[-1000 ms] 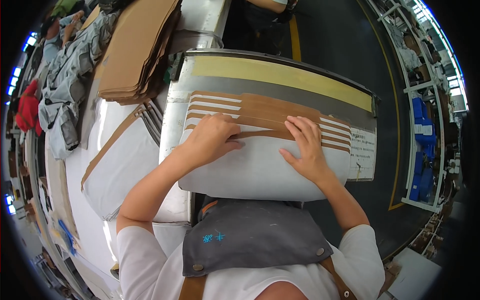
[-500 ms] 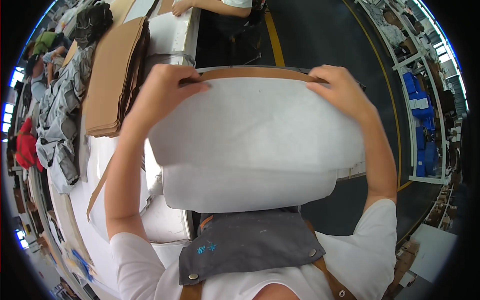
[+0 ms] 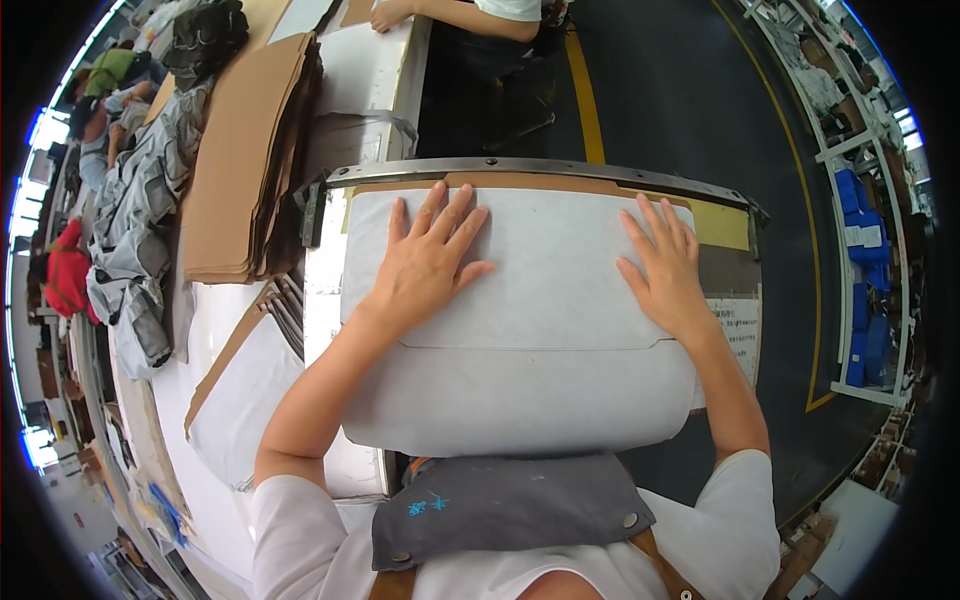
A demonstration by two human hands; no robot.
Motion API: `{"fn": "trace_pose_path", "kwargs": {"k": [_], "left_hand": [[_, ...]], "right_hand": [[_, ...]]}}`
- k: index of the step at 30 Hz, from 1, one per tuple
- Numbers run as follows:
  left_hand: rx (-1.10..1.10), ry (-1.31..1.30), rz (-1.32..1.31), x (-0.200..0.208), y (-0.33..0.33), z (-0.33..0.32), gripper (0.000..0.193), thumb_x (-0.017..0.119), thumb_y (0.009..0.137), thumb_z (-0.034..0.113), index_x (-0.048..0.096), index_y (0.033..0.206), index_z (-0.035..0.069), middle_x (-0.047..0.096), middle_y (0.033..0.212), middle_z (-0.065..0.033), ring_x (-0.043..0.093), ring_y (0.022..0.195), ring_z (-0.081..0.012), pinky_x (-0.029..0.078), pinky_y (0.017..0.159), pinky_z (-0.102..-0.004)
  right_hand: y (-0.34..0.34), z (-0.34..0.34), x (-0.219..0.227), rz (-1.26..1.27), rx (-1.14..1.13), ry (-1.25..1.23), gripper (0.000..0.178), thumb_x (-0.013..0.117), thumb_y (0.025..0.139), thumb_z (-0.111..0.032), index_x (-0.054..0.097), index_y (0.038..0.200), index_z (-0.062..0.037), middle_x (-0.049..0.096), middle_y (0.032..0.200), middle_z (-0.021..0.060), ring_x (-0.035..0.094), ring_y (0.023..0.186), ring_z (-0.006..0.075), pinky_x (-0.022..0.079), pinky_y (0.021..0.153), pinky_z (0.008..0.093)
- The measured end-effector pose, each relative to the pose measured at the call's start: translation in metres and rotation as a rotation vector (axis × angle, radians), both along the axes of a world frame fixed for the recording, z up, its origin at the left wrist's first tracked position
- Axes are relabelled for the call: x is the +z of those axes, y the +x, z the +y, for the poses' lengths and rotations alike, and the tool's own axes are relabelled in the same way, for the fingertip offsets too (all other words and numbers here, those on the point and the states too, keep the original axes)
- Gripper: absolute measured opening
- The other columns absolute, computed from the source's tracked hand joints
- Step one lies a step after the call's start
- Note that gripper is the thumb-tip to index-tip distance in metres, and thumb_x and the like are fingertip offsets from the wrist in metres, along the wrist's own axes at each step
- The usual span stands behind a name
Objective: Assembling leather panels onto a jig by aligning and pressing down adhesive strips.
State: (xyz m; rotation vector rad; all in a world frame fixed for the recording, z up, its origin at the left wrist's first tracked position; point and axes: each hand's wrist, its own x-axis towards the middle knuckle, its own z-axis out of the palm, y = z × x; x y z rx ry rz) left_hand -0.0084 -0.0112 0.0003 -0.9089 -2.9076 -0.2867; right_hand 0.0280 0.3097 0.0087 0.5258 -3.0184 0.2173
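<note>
A wide white sheet [image 3: 550, 270] with a brown strip [image 3: 540, 181] along its far edge lies flat on a work surface in front of me. Its near part is a rounded white panel [image 3: 530, 405], below a straight seam or fold line. My left hand [image 3: 425, 270] rests on the left half of the sheet, palm down with fingers spread. On the right half, my right hand [image 3: 665, 270] lies likewise, fingers stretched toward the far edge. Neither hand grips anything. Just beyond the brown strip runs a metal bar [image 3: 490, 164] with screws.
To the left stand a stack of brown sheets [image 3: 245, 150], grey fabric [image 3: 140, 220] and a black bundle [image 3: 205, 40]. A brown-edged white piece [image 3: 245, 400] lies nearer. A co-worker's hand [image 3: 390, 14] is at the far table. Blue bins [image 3: 865, 240] fill a shelf at right.
The sheet, earlier raised and pinched at its far corners by both hands, now lies flat against the metal bar. Both hands have let go and spread on top of it.
</note>
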Motion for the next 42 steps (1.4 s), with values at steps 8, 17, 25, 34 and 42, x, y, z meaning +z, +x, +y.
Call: {"fn": "trace_pose_path", "kwargs": {"k": [8, 17, 25, 34, 42], "left_hand": [[0.061, -0.002, 0.030, -0.002, 0.000, 0.007, 0.059, 0.058, 0.092, 0.044, 0.047, 0.141, 0.014, 0.034, 0.153, -0.0101, 0.026, 0.142, -0.0373, 0.019, 0.113, -0.0599], [0.069, -0.008, 0.042, 0.000, 0.004, 0.003, 0.060, 0.061, 0.089, 0.045, 0.049, 0.139, 0.015, 0.035, 0.151, -0.0152, 0.026, 0.142, -0.0362, 0.021, 0.111, -0.0612], [0.080, -0.035, 0.042, -0.002, 0.005, 0.006, 0.061, 0.063, 0.088, 0.043, 0.049, 0.140, 0.015, 0.033, 0.152, -0.0156, 0.026, 0.142, -0.0370, 0.020, 0.111, -0.0607], [0.133, -0.003, 0.014, 0.000, 0.005, 0.004, 0.061, 0.064, 0.087, 0.044, 0.049, 0.139, 0.015, 0.032, 0.152, -0.0182, 0.025, 0.141, -0.0415, 0.020, 0.111, -0.0624], [0.209, -0.039, 0.013, 0.000, 0.010, 0.012, 0.062, 0.062, 0.089, 0.045, 0.046, 0.141, 0.014, 0.029, 0.152, -0.0201, 0.022, 0.140, -0.0466, 0.020, 0.110, -0.0638]], "right_hand": [[-0.005, 0.005, -0.005, 0.027, -0.009, -0.018, 0.053, 0.058, 0.094, -0.033, 0.045, 0.142, -0.0122, 0.028, 0.154, 0.0139, 0.021, 0.143, 0.0377, 0.016, 0.113, 0.0564], [-0.001, 0.001, -0.009, 0.071, -0.009, -0.051, 0.053, 0.059, 0.093, -0.036, 0.049, 0.139, -0.0120, 0.032, 0.152, 0.0148, 0.023, 0.141, 0.0390, 0.018, 0.112, 0.0573], [0.000, 0.003, -0.005, 0.072, -0.004, -0.065, 0.053, 0.060, 0.092, -0.037, 0.050, 0.137, -0.0105, 0.033, 0.150, 0.0160, 0.025, 0.140, 0.0405, 0.019, 0.110, 0.0588], [-0.004, 0.001, -0.009, 0.070, 0.005, -0.082, 0.055, 0.062, 0.091, -0.036, 0.048, 0.138, -0.0111, 0.032, 0.151, 0.0159, 0.023, 0.140, 0.0408, 0.018, 0.109, 0.0612], [0.000, 0.006, -0.002, 0.022, -0.033, -0.001, 0.056, 0.062, 0.090, -0.031, 0.046, 0.140, -0.0109, 0.029, 0.153, 0.0139, 0.020, 0.143, 0.0395, 0.016, 0.112, 0.0578]]}}
